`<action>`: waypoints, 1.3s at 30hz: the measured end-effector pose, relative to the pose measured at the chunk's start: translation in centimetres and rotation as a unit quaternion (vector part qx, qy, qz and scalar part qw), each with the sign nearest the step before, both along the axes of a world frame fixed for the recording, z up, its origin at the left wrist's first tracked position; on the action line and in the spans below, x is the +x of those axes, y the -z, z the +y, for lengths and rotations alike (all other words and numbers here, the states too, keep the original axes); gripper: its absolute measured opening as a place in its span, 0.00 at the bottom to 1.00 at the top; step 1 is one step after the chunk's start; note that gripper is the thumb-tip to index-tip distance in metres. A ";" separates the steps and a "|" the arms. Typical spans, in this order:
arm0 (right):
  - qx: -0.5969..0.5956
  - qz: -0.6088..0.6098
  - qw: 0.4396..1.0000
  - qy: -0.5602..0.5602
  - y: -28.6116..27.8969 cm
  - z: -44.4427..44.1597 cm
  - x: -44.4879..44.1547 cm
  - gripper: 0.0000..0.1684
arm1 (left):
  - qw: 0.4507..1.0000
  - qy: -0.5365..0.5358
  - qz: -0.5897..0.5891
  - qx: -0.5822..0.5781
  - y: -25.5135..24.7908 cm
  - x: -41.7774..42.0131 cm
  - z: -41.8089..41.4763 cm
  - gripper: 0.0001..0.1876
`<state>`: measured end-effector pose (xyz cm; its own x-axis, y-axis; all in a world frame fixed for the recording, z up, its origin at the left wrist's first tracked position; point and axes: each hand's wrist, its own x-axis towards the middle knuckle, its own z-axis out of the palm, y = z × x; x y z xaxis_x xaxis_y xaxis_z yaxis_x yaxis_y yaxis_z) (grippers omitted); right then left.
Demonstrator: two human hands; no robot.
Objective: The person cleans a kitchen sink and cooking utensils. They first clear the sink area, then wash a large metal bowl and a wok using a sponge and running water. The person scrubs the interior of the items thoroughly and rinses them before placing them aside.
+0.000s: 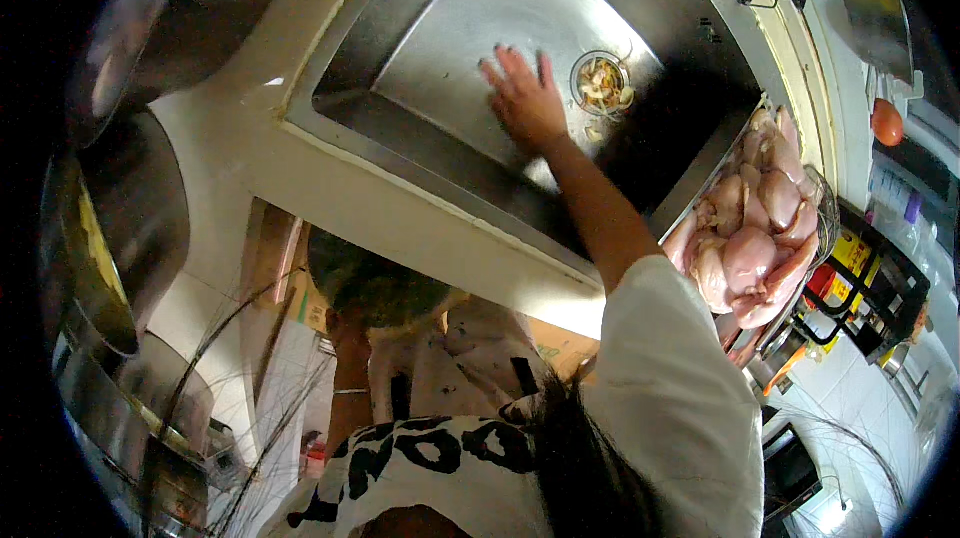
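Observation:
My right hand [529,102] is spread over the floor of a stainless steel sink [450,35], fingers apart and holding nothing. Whether it touches the metal cannot be told. Just right of it, the drain strainer [601,83] holds pale and yellowish food scraps, and a few small bits lie around it. Past my forearm, a heap of raw, skinless chicken pieces [750,238] fills a container at the sink's right side, with a wire whisk or wire basket at its edge. I cannot make out my left hand.
Large metal pots [135,215] stand at the left. A black wire rack [862,290] with packets is at the right, near an egg-like reddish object [887,122]. Below the pale counter edge [420,238] are a dark round object [375,279] and cardboard. Loose hair hangs across the lower view.

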<state>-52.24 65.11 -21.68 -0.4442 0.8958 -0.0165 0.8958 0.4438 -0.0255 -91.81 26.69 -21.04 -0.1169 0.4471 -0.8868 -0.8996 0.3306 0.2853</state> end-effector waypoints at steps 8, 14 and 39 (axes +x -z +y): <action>0.066 0.001 0.997 0.028 1.7 11.1 -0.5 0.35 | 0.991 0.109 0.051 0.055 0.3 -1.2 2.0 0.18; 0.008 0.012 0.965 0.264 1.6 4.5 4.2 0.39 | 0.984 0.135 0.118 0.014 -1.2 -0.7 2.1 0.19; -0.237 -0.055 0.863 0.442 -3.4 0.1 13.1 0.18 | 0.985 0.145 0.095 0.010 0.8 -2.3 1.3 0.19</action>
<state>-39.16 65.19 -18.26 0.4364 0.7652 -0.4734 0.8879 -0.4512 0.0892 -94.08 28.03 -21.81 -0.1444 0.5024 -0.8525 -0.6985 0.5584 0.4474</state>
